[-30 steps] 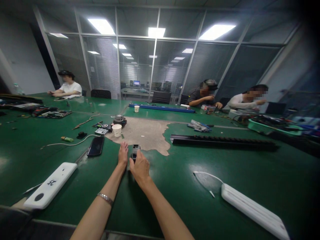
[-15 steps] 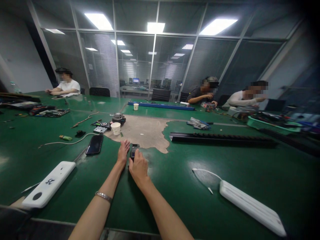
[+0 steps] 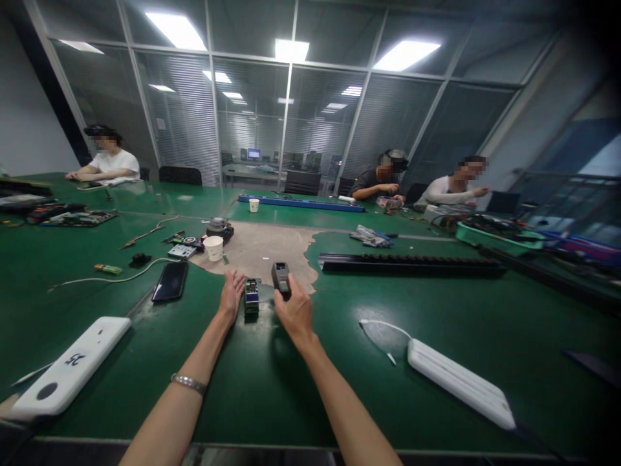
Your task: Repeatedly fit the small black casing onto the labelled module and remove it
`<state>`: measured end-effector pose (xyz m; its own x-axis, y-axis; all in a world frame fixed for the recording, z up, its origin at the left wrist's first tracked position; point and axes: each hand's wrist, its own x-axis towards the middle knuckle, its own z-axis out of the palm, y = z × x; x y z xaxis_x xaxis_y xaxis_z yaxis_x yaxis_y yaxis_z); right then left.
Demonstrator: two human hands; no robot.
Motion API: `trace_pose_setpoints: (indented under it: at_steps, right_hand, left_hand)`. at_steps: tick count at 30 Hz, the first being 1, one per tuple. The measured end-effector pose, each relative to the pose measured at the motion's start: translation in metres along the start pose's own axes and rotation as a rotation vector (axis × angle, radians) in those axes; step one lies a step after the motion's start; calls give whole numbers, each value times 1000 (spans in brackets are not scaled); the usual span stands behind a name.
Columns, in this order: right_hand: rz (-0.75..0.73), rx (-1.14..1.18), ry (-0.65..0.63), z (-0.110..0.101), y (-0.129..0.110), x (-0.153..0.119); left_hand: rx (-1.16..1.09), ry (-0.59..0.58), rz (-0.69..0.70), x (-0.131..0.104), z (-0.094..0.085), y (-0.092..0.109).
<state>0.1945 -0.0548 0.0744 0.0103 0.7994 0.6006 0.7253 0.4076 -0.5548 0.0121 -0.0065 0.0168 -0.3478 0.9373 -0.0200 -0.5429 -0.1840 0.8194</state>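
Note:
My right hand grips a dark grey plastic casing by its near end, held over the edge of the worn tan patch. To its left a small electronic module with a blue part stands on the green table. My left hand rests beside the module's left side with its fingers stretched out and apart, holding nothing. The two hands are on either side of the module. A black phone lies left of my left hand.
A paper cup stands beside loose parts. White power banks or strips lie at left and right. A long black rail lies at right. Across the table sit several people, with a green basket at far right.
My right hand has lifted the dark casing off the module and moved right with it, uncovering the module. My left hand stays beside the module. The view has shifted slightly.

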Motion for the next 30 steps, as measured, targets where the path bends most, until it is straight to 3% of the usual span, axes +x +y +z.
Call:
trace_pose_setpoints:
  at_steps: [6, 15, 20, 23, 30]
  right_hand:
    - [101, -83, -55, 1, 45, -23]
    - [14, -43, 12, 10, 50, -32]
    - [35, 12, -27, 10, 55, -33]
    - [38, 58, -18, 7, 42, -30]
    - [-79, 142, -51, 15, -21, -10]
  left_hand:
    - [-4, -24, -32, -4, 3, 2]
    - [-16, -9, -23, -8, 3, 2]
    - [-25, -18, -39, -8, 4, 2]
    - [-22, -6, -43, -8, 4, 2]
    - [-4, 35, -31, -7, 5, 4]
